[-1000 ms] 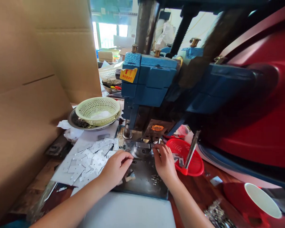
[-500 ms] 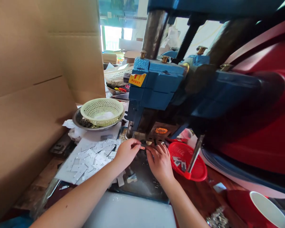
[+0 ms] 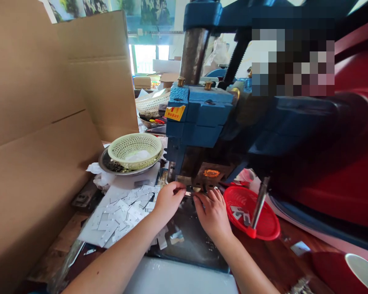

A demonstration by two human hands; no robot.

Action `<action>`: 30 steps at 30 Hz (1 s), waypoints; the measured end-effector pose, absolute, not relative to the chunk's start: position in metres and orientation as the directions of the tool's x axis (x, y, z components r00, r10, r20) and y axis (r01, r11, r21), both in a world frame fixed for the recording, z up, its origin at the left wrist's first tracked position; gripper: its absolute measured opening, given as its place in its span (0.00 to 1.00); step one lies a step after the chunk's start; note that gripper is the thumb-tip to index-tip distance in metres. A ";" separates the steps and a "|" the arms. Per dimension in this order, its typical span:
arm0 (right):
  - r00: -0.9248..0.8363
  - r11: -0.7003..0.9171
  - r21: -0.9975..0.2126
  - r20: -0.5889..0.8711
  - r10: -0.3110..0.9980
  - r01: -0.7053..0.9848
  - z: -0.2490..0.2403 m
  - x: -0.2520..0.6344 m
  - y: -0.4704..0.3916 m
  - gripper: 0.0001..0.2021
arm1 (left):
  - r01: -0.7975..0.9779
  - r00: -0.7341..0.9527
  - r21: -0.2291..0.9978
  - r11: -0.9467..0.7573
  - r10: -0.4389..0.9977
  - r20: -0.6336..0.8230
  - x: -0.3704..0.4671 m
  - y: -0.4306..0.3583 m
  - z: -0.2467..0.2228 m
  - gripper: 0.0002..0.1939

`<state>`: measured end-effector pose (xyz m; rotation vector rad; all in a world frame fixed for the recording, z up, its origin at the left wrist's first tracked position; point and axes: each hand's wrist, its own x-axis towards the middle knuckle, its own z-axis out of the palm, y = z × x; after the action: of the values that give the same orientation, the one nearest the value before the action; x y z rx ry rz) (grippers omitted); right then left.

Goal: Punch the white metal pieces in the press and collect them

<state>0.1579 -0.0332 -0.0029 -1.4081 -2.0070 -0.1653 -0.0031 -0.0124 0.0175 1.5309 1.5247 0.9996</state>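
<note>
My left hand (image 3: 171, 203) is at the front of the blue press (image 3: 199, 108), thumb and forefinger pinched on a small flat metal plate (image 3: 188, 193) whose end sticks out to the right. Just beside it, my right hand (image 3: 214, 213) rests at the die under the press head, its fingers stretched forward and thumb apart. Its fingertips are partly hidden at the die edge. An orange label (image 3: 211, 173) marks the dark block above both hands. Left of my left hand, many loose flat metal plates (image 3: 119, 216) lie piled on a white board.
A red basket (image 3: 271, 220) with several metal pieces stands to the right, beside a metal rod (image 3: 260, 202). A pale green colander (image 3: 135, 141) sits in a metal bowl (image 3: 102, 159) behind the plates. Cardboard (image 3: 37, 102) walls the left side. A red container (image 3: 331, 267) is at lower right.
The camera view has shifted slightly, so the scene sits lower and the basket farther right. Both hands stay at the die, the plate's end still showing between them.
</note>
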 end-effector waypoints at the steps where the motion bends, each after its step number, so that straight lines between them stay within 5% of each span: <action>1: -0.175 0.424 -0.306 0.598 0.782 0.852 -0.005 0.160 -0.033 0.11 | 0.421 -0.006 0.907 -0.017 1.000 0.022 -0.002 -0.011 0.018 0.08; 7: -0.140 0.478 -0.443 0.605 0.784 0.759 -0.012 0.172 -0.036 0.12 | 0.436 0.027 0.899 -0.042 0.999 0.034 0.003 -0.005 0.018 0.08; 21: -0.145 0.418 -0.459 0.519 0.842 0.784 -0.008 0.169 -0.039 0.21 | 0.589 0.026 0.783 -0.202 0.973 0.231 0.005 -0.004 -0.001 0.09; 30: -0.215 0.348 -0.216 0.471 0.856 0.912 0.004 0.165 -0.042 0.23 | 0.661 0.042 0.713 -0.233 0.960 0.275 0.004 -0.004 -0.005 0.07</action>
<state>0.1651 -0.0421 0.0039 -1.5373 -2.1020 -0.1449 0.0044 -0.0042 -0.0053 1.9342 1.6333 1.0320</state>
